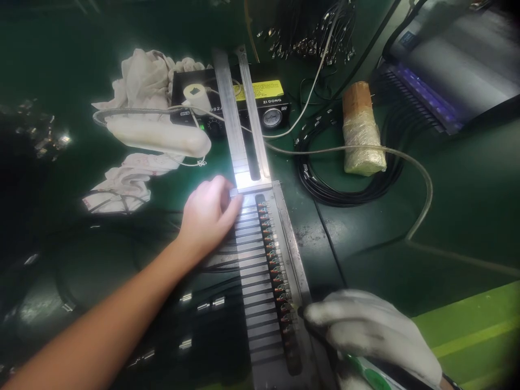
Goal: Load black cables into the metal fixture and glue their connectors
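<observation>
Connector row [276, 265] runs 12–6 o'clock on jig [254, 290]. R hand [365, 330] fingers closed on pen [365, 374] at 5 o'clock; L hand [207, 216] fingers lie loose on jig. Likely risk: jig shift → tip strikes adj. pins.

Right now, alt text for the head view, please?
A gloved right hand holds a pen-like tool with its tip at a row of small connectors in a slotted metal fixture, while the bare left hand rests on its far end. Behind lie a control box, white rags and a black cable coil.
</observation>
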Demonstrator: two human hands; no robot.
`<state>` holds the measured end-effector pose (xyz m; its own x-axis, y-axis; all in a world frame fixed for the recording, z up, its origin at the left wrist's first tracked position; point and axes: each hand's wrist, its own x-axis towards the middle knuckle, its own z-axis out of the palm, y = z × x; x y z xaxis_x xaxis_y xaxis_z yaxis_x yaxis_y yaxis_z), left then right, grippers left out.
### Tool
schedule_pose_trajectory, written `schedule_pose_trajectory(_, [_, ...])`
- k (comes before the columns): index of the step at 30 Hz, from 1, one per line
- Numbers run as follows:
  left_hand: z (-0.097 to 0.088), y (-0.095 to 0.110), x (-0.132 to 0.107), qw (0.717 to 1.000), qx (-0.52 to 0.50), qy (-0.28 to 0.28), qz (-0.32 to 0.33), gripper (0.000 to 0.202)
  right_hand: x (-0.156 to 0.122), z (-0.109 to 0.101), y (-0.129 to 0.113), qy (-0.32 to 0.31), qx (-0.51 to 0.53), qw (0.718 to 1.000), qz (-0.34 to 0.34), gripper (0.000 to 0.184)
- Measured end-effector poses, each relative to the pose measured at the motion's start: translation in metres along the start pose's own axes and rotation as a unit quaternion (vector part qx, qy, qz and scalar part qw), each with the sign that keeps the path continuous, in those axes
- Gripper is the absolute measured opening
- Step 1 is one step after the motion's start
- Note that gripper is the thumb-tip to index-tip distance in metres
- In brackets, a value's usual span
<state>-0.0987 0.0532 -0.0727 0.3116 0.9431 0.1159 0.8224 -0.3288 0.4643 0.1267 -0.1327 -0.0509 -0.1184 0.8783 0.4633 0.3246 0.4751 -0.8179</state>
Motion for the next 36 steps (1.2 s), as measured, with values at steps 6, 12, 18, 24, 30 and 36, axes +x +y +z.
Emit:
schedule_pose_trajectory(6, [0.001, -0.001, 0.001, 1.0, -0.001, -0.002, -0.003, 0.017, 0.001, -0.004, 0.0, -0.007, -0.007, 1.0, -0.003, 0.009])
schedule_pose_trajectory(12, [0.001, -0.001, -0.001, 1.0, -0.002, 0.002, 0.002, 0.018, 0.008, -0.012, 0.003, -0.049, -0.025, 0.998, -0.023, 0.011])
schedule_pose_trajectory(18, [0.002, -0.001, 0.0, 1.0, -0.002, 0.003, 0.0, 0.017, 0.01, -0.01, 0.006, -0.054, -0.03, 0.998, -0.025, 0.016])
schedule_pose_trajectory(24, [0.001, 0.0, 0.0, 1.0, -0.001, 0.004, 0.003, 0.017, 0.006, -0.011, 0.007, -0.033, -0.031, 0.999, -0.023, 0.016])
schedule_pose_trajectory(30, [0.0, 0.001, 0.0, 1.0, -0.001, 0.003, 0.004, 0.017, 0.007, -0.022, 0.002, -0.079, -0.028, 0.994, -0.073, 0.009])
schedule_pose_trajectory(36, [0.001, 0.0, 0.0, 1.0, -0.002, 0.003, 0.001, 0.017, -0.003, -0.009, -0.003, -0.043, -0.029, 0.998, -0.022, 0.014])
